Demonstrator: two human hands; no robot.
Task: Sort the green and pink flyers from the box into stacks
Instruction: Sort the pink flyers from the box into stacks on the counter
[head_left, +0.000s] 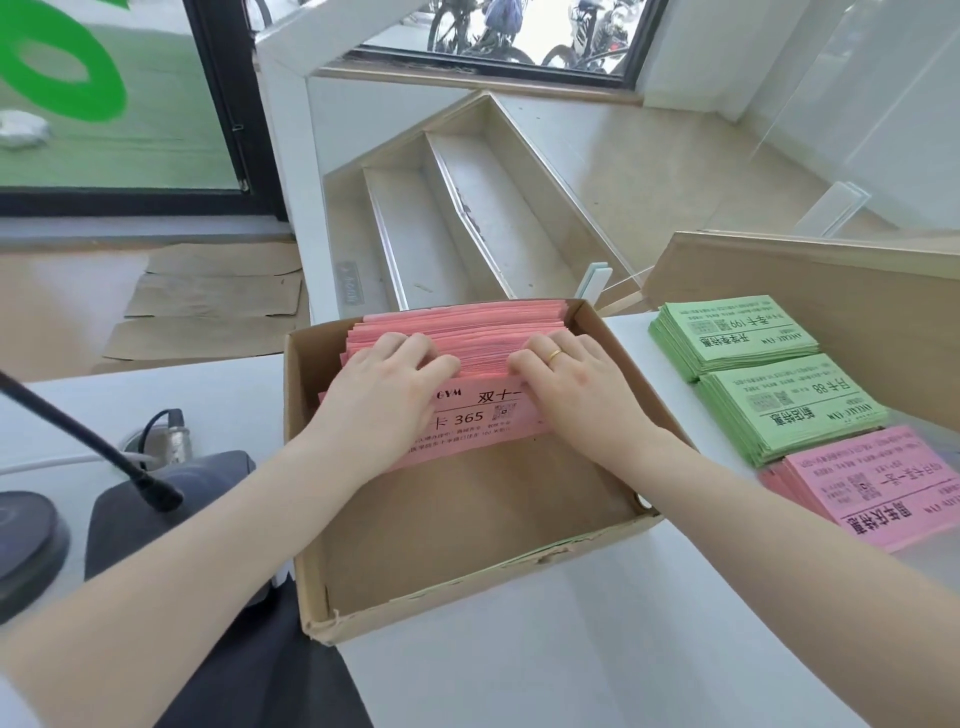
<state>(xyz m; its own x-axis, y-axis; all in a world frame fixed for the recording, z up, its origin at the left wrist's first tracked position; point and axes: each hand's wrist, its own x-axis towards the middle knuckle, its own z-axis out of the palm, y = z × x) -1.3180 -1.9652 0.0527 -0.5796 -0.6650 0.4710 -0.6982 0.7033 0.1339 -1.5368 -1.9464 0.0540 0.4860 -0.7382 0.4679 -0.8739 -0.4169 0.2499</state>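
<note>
Cardboard box (467, 566) on white counter (597, 649), near half bare. Pink flyers (467, 332) stand on edge, packed at the far end; front one leans toward the camera, print reads "365". Left hand (384, 384) and right hand (566, 384) both on the pack's top edge, fingers curled over it; gold ring (555, 355) on right. Right of box: two green flyer stacks (737, 332) (789, 405), then a pink stack (872, 483).

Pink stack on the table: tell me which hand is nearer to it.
Right. The right hand rests on the pink flyers in the box, on the side toward the pink stack. The left hand is on the same flyers, farther across the box.
</note>
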